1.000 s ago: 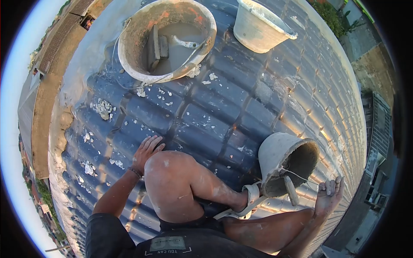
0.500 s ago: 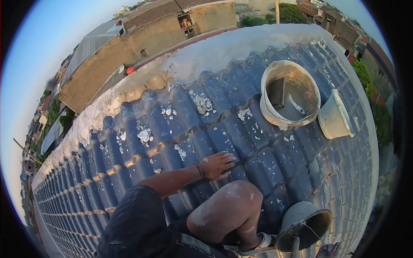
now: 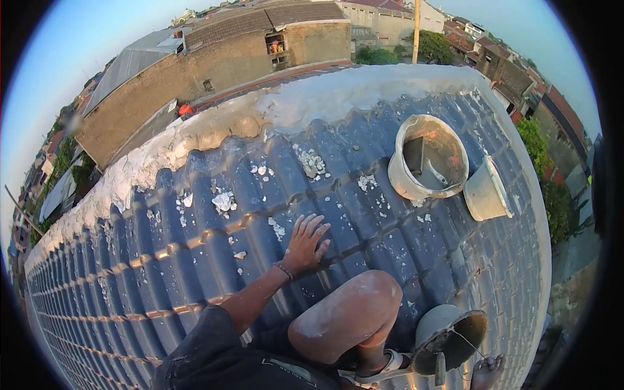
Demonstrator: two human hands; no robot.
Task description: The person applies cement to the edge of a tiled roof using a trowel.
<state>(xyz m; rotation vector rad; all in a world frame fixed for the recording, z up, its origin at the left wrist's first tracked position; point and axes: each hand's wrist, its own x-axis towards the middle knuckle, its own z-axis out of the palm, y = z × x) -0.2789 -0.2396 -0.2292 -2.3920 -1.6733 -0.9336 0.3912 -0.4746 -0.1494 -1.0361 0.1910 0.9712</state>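
My left hand [image 3: 305, 246] rests on the dark glossy roof tiles [image 3: 260, 240], fingers spread, close to a small patch of white mortar crumbs [image 3: 277, 229]. A bracelet circles that wrist. At the lower right, my right hand [image 3: 487, 372] is at the thin wire handle of a grey bucket [image 3: 434, 328], its fingers curled and partly cut off by the view's edge. The bucket is tipped over beside my sandalled foot [image 3: 390, 369], its mouth turned toward the right. A stick-like tool handle [image 3: 440, 370] pokes out of the mouth.
Higher on the slope stand a large mortar-stained bucket [image 3: 403, 179] with tools inside and a pale smaller bucket [image 3: 484, 195], tilted. Loose mortar chunks [image 3: 224, 202] lie on the tiles. A plastered ridge [image 3: 312, 104] borders the roof's top; a pale edge [image 3: 530, 162] runs down the right.
My left hand has shifted left on the tiles, and its fingers now point more upslope. The view has tilted up slightly. My right hand stays by the tipped bucket and shows more fully.
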